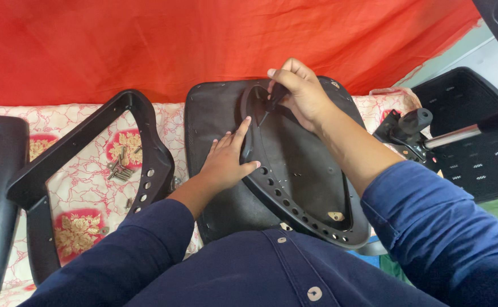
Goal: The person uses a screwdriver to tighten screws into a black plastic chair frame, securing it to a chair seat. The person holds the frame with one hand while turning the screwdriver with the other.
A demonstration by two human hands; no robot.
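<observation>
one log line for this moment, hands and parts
left hand: flat on black seat shell | right hand: grips black-handled tool, tip on shell | loose screws: on floral cloth inside black frame

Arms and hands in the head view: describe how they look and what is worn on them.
Both hands are bare, with no gloves, rings or watch visible. The left hand comes out of a dark navy sleeve that ends around mid-forearm. The right hand comes from a brighter blue sleeve, pushed up so the forearm is bare. A dark navy buttoned garment with pale round buttons shows between them.
</observation>
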